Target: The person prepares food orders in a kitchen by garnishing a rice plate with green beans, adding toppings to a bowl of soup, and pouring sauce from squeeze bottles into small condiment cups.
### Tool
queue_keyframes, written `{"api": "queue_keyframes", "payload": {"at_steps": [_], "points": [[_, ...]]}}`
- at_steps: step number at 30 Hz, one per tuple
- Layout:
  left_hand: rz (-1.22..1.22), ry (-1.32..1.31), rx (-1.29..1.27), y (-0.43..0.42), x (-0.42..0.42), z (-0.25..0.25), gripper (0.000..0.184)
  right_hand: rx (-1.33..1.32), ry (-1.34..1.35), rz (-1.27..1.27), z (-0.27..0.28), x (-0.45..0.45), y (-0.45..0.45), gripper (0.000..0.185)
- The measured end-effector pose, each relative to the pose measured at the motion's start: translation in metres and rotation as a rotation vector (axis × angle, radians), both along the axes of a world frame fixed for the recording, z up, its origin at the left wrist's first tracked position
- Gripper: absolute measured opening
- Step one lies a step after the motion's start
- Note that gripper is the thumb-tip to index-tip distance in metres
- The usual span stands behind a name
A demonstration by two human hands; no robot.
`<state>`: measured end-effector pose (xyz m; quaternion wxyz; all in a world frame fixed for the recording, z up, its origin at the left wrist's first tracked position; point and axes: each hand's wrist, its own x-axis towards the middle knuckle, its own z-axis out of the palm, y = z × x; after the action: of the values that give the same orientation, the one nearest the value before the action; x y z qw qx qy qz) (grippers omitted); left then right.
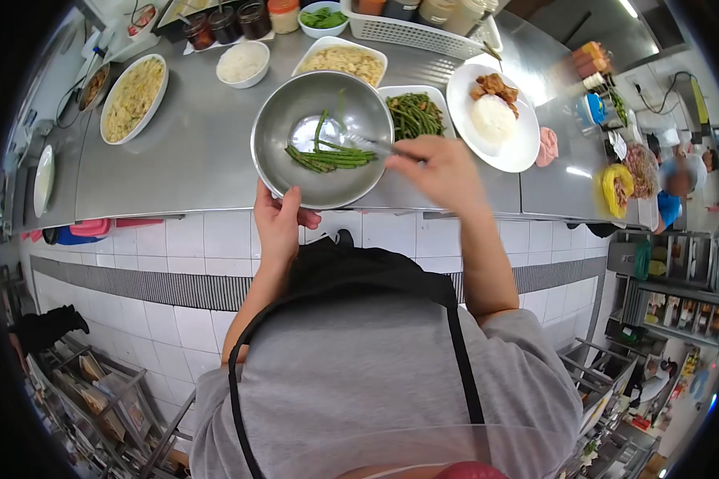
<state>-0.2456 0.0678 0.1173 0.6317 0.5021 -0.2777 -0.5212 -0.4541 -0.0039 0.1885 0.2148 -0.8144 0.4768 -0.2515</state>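
A steel mixing bowl (276,112) stands near the counter's front edge with a small bunch of long green beans (331,158) in it. My left hand (278,219) grips the bowl's near rim, thumb and fingers closed on it. A slim metal utensil (383,147) reaches over the bowl's right side towards the beans. My right hand (439,169) is closed round its handle; the working end is blurred, so I cannot tell its exact kind. Just right of the bowl, a white dish of cooked green beans (415,116) sits partly behind my right hand.
An oval plate (521,156) bears rice and brown pieces of food. Behind the bowl are a dish of pale yellow food (342,61), a rice bowl (243,64), sauce jars (253,19) and a white basket (411,36). An oval dish (136,100) stands left. A person (681,176) is far right.
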Motion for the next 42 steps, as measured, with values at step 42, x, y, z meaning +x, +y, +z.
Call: {"api": "queue_keyframes", "payload": {"at_steps": [42], "points": [[-0.227,-0.071,-0.049,-0.025,-0.069,0.018,0.057,-0.171,0.591,0.194,0.042,-0.053,-0.026,0.019]]}}
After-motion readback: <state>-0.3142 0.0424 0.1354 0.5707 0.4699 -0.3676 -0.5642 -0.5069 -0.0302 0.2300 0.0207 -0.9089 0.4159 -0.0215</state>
